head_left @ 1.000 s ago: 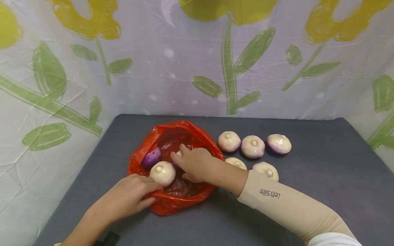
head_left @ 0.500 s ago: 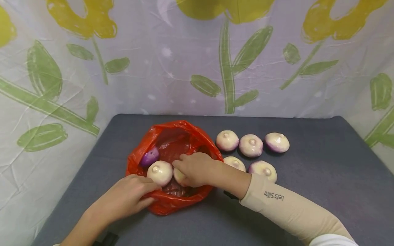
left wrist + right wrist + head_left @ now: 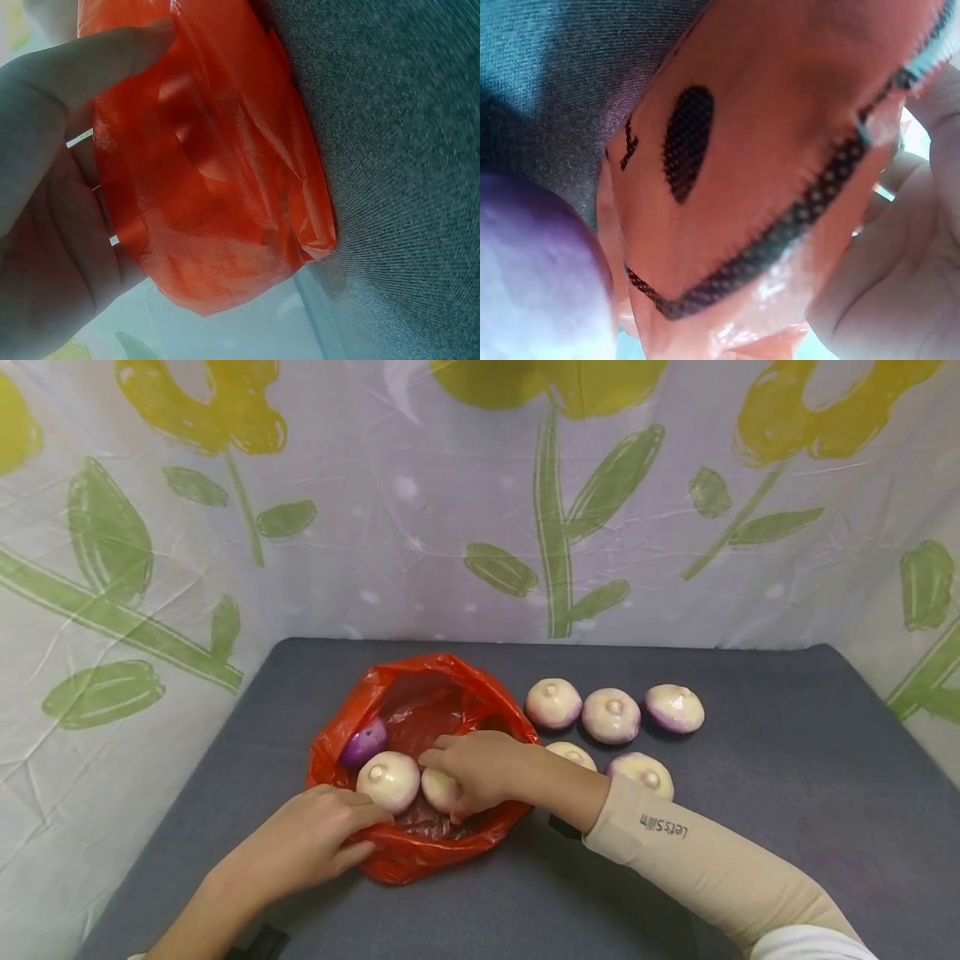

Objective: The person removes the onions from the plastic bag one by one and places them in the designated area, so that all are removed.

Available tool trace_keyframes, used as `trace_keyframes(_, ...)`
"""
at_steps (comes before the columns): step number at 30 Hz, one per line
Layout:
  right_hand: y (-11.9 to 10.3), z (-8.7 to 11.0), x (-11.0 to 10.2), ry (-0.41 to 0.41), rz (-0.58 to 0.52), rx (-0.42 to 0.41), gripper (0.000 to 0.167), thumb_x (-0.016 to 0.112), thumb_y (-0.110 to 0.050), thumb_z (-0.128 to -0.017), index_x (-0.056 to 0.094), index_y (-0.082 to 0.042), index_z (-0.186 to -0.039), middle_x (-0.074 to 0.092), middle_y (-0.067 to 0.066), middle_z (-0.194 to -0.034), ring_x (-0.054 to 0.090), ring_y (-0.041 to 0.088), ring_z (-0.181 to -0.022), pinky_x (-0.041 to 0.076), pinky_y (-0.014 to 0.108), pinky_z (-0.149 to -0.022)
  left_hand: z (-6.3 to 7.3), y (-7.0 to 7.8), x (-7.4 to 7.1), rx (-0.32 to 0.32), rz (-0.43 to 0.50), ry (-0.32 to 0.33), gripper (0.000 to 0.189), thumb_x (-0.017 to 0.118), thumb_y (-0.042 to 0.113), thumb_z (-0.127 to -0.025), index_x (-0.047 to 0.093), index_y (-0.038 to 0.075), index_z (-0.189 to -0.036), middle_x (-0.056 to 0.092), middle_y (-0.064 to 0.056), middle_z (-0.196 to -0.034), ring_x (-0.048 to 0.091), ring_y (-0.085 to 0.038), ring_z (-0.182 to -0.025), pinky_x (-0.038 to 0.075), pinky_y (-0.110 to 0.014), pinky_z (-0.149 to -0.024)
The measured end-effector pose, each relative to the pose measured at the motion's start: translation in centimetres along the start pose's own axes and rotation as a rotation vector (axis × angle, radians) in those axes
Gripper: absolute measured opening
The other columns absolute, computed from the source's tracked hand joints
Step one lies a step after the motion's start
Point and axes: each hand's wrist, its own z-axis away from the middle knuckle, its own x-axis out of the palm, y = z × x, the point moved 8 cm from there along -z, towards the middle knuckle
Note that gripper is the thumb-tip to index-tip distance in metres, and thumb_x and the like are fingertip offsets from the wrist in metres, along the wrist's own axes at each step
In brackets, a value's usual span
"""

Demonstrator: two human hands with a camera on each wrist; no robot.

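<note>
A red plastic bag (image 3: 420, 860) stands with its mouth spread wide on the dark table. My left hand (image 3: 315, 835) grips its near left rim, the thumb outside as the left wrist view shows. Inside the bag lie a white turnip (image 3: 388, 782) with a nub on top and a purple turnip (image 3: 364, 743) behind it. My right hand (image 3: 483, 772) reaches over the right rim into the bag, its fingers and thumb around another pale turnip (image 3: 438, 789). That hand hides part of this turnip. In the right wrist view the bag's printed side (image 3: 727, 187) blocks the fingertips.
Several white-and-purple turnips sit right of the bag; the back row has a left one (image 3: 553, 703), a middle one (image 3: 612, 716) and a right one (image 3: 674, 708). The right forearm partly covers the front ones (image 3: 641, 774). A flower-printed cloth (image 3: 420, 527) hangs behind the table (image 3: 750, 793).
Inside the bag, the right hand has brought its turnip nearer, beside the white one, and more of that turnip now shows. The left hand has kept its hold on the rim.
</note>
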Motion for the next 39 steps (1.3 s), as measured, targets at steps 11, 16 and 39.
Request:
trace_keyframes(11, 0.1, -0.2, 0.5, -0.036, 0.002, 0.019, 0.078, 0.082, -0.040, -0.081, 0.048, -0.019, -0.148, 0.054, 0.000, -0.138, 0.057, 0.020, -0.116, 0.046, 0.039, -0.102, 0.0, 0.0, 0.1, -0.002, -0.001, 0.002, 0.016, 0.080, 0.020, -0.084, 0.071, 0.026, -0.096, 0.060, 0.019, -0.084, 0.058, -0.001, -0.074, 0.055, -0.034, -0.072)
trace_keyframes(16, 0.1, -0.5, 0.7, -0.049, 0.030, 0.040, 0.075, 0.082, -0.042, -0.080, 0.050, -0.017, -0.143, 0.055, 0.001, -0.134, 0.059, 0.019, -0.108, 0.049, 0.038, -0.097, 0.0, -0.1, 0.1, -0.005, -0.006, 0.000, 0.015, 0.080, 0.020, -0.084, 0.071, 0.025, -0.095, 0.060, 0.019, -0.084, 0.057, -0.002, -0.074, 0.054, -0.034, -0.071)
trace_keyframes(39, -0.3, 2.0, -1.2, 0.015, -0.062, -0.078, 0.055, 0.082, -0.029, -0.074, 0.048, -0.022, -0.116, 0.050, -0.008, -0.098, 0.053, 0.014, -0.079, 0.047, 0.028, -0.074, 0.0, 0.0, 0.2, 0.003, 0.022, -0.001, 0.015, 0.079, 0.018, -0.085, 0.070, 0.025, -0.095, 0.059, 0.020, -0.083, 0.057, 0.000, -0.074, 0.055, -0.033, -0.071)
